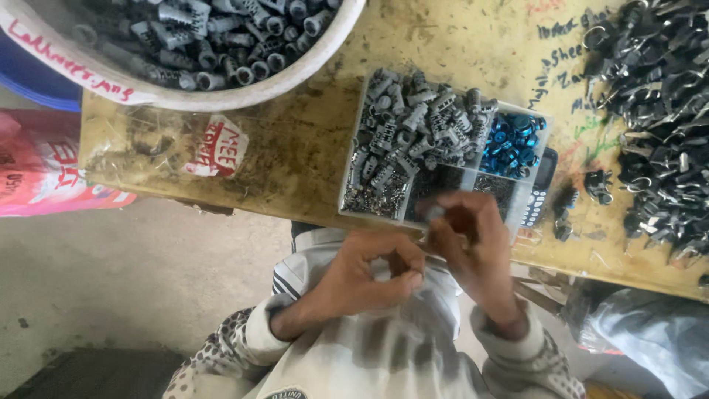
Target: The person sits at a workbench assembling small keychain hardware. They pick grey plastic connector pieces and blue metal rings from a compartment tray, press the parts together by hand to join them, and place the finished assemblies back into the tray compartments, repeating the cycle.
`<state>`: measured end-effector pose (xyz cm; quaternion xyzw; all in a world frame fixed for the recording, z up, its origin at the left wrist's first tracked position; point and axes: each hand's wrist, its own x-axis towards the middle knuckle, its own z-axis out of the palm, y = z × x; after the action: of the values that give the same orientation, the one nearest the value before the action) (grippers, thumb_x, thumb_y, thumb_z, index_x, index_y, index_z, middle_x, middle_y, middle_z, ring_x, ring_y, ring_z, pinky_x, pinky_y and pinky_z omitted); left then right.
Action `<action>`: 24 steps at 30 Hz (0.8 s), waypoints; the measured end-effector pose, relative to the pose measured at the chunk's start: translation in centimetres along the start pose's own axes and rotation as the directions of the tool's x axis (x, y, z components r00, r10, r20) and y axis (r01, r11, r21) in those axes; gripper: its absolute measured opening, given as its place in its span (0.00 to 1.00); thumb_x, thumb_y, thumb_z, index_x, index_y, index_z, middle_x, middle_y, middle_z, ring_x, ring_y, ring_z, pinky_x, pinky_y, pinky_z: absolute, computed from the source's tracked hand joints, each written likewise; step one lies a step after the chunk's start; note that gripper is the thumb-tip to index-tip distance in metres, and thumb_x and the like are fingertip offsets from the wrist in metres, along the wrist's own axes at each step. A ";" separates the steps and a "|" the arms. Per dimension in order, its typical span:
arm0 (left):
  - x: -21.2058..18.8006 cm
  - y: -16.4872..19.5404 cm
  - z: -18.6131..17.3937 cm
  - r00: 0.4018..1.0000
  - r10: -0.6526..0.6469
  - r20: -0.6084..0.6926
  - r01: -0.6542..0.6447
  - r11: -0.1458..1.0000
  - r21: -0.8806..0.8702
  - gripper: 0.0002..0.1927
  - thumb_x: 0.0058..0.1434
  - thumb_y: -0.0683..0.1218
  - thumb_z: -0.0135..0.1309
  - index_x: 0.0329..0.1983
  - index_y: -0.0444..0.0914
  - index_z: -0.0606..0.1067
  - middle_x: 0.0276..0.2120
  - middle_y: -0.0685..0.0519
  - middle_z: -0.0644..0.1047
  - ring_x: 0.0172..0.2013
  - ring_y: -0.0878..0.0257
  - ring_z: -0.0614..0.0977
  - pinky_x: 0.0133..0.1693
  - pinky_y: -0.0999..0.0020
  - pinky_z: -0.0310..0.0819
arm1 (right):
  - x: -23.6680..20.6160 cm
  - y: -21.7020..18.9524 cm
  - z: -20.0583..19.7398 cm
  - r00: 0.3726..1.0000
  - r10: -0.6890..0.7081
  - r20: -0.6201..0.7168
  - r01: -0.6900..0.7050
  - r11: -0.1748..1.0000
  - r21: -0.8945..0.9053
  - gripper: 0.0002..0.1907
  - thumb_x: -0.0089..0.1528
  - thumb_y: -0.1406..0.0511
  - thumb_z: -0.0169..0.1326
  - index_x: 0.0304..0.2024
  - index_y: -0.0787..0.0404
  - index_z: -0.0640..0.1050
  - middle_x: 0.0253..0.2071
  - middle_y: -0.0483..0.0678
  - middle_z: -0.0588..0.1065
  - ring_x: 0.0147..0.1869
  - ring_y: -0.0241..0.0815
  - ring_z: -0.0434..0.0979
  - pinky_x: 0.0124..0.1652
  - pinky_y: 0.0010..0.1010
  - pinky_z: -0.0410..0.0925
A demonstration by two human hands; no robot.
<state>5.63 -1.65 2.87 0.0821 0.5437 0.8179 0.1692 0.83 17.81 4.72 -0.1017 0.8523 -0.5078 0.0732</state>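
My right hand [473, 240] is over the near edge of a clear compartment tray [353, 164] and pinches a small grey plastic part [433, 213] in its fingertips. My left hand [367, 275] is just below and to the left of it, almost touching. Its fingers are curled and pinched together, and whatever is inside them is hidden. The tray holds a heap of grey ribbed plastic parts [413, 129], blue rings [513, 142] and small dark metal pieces [377, 201].
The tray lies on a worn wooden table [295, 140] with writing on it. A white tub of grey parts [221, 44] stands at the back left. Black parts with metal rings [657, 118] are heaped on the right. A keypad phone [539, 188] lies beside the tray, and a pink bag [44, 170] is at far left.
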 end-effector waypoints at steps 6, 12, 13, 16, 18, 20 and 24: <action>1.6 -0.4 -0.2 0.989 -0.118 0.087 0.132 0.975 -0.179 0.03 0.67 0.37 0.56 0.43 0.34 0.74 0.38 0.56 0.78 0.39 0.72 0.80 0.43 0.75 0.78 | -3.7 1.6 -2.3 0.993 0.067 0.099 -0.077 0.992 0.101 0.26 0.56 0.80 0.58 0.56 0.60 0.72 0.48 0.52 0.77 0.48 0.38 0.81 0.46 0.27 0.76; 2.2 -0.8 0.6 0.983 -0.185 -0.002 0.181 0.963 -0.201 0.04 0.66 0.37 0.58 0.41 0.33 0.75 0.34 0.55 0.78 0.32 0.73 0.78 0.35 0.77 0.74 | -3.5 1.9 -1.8 0.998 -0.026 0.058 0.014 0.978 0.209 0.25 0.58 0.84 0.52 0.54 0.61 0.78 0.56 0.52 0.76 0.52 0.44 0.83 0.45 0.29 0.77; 2.1 -0.8 0.7 0.979 -0.197 -0.058 0.188 0.974 -0.129 0.04 0.65 0.37 0.60 0.40 0.33 0.76 0.33 0.56 0.78 0.31 0.74 0.76 0.33 0.78 0.73 | -3.5 1.7 -1.6 0.989 -0.146 0.031 0.146 0.989 0.007 0.26 0.57 0.84 0.52 0.55 0.60 0.77 0.56 0.52 0.77 0.53 0.45 0.84 0.45 0.28 0.77; 2.0 -0.6 0.7 0.967 -0.243 -0.082 0.234 0.966 -0.107 0.05 0.63 0.38 0.60 0.39 0.33 0.76 0.30 0.56 0.79 0.29 0.75 0.78 0.29 0.80 0.74 | -3.8 1.0 -1.3 0.964 -0.250 -0.091 0.216 0.935 -0.280 0.23 0.57 0.81 0.59 0.54 0.60 0.79 0.52 0.52 0.78 0.50 0.47 0.82 0.46 0.32 0.76; 1.9 -0.6 0.9 0.970 -0.223 -0.098 0.217 0.974 -0.069 0.05 0.63 0.38 0.61 0.38 0.33 0.76 0.30 0.57 0.78 0.29 0.76 0.76 0.29 0.81 0.71 | -3.6 0.6 -1.4 0.943 -0.321 -0.084 0.290 0.921 -0.260 0.22 0.59 0.81 0.59 0.53 0.59 0.80 0.52 0.52 0.77 0.52 0.48 0.82 0.47 0.32 0.76; 1.9 -0.6 1.2 0.968 -0.213 -0.130 0.212 0.977 -0.018 0.05 0.63 0.37 0.61 0.37 0.32 0.76 0.29 0.57 0.77 0.28 0.77 0.74 0.28 0.81 0.69 | -3.2 0.4 -1.9 0.926 -0.372 -0.062 0.345 0.902 -0.259 0.21 0.58 0.81 0.59 0.51 0.60 0.80 0.53 0.52 0.77 0.52 0.48 0.82 0.48 0.32 0.76; 2.2 -0.5 1.9 0.959 -0.199 -0.201 0.216 0.974 0.065 0.04 0.62 0.38 0.61 0.36 0.33 0.76 0.27 0.58 0.78 0.27 0.77 0.74 0.27 0.82 0.66 | -2.7 0.2 -2.6 0.896 -0.443 -0.015 0.416 0.853 -0.315 0.20 0.55 0.82 0.58 0.48 0.62 0.82 0.51 0.52 0.77 0.48 0.47 0.81 0.46 0.33 0.76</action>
<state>4.30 0.93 3.02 -0.0483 0.5978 0.7756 0.1967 2.81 20.76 5.86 -0.2774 0.8781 -0.3779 -0.0957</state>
